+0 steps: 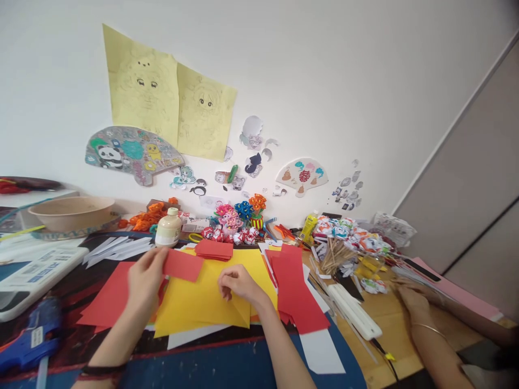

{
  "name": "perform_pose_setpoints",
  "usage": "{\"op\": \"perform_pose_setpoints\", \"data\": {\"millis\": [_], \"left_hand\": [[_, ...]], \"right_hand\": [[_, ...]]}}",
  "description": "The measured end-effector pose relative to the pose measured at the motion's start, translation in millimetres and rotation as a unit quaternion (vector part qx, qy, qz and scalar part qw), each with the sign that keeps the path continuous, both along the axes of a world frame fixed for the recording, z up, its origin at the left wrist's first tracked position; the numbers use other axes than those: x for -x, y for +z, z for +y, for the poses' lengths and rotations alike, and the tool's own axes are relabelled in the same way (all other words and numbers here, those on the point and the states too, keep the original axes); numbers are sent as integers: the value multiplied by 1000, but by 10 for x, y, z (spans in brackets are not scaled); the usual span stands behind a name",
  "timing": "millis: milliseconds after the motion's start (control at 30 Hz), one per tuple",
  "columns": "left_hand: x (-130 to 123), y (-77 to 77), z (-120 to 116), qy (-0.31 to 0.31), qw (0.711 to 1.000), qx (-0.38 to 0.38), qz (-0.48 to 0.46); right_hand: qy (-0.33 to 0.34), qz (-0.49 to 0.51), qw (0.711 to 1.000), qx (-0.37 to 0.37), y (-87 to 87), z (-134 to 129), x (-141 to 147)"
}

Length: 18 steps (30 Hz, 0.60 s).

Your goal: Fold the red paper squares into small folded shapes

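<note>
A small red paper card point(184, 265) is pinched between the thumb and fingers of my left hand point(145, 278), raised over the left part of the yellow paper sheets point(190, 308). My right hand point(237, 282) is above the same yellow sheets, its fingers curled in loosely and nothing visible in them. Behind my hands lies a small stack of red cards point(214, 249). Larger red paper point(107, 297) is left of my left hand, partly covered by it. More red sheets point(298, 286) lie right of my right hand, with white paper point(320, 351) under them.
A glue bottle point(168, 228) stands behind my left hand. At left are a blue glue gun point(34, 335), a white device point(40, 275) and a bowl point(75, 213). At right lie a white glue gun point(354, 310), wooden sticks point(335, 255) and another person's arms point(425, 319).
</note>
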<state>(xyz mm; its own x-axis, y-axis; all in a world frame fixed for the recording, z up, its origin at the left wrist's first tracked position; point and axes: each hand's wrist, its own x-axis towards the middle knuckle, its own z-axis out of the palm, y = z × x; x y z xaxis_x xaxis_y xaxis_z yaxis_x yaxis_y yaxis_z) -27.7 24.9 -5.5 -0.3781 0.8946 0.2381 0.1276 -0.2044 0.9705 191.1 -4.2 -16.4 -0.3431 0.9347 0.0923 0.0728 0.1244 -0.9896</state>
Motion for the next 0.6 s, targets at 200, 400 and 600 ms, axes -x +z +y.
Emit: {"op": "perform_pose_setpoints", "data": {"millis": [200,400,600], "left_hand": [[-138,61,-111,-72,989,39,-120],[-413,25,-227,-211,977,30,20],[-406,49,-253,-185,969,-66,152]], "right_hand": [[-60,73,995,-21,-23,32,121],[-160,114,979,-56,32,84,122],[-106,22,992,-66,126,-7,27]]}}
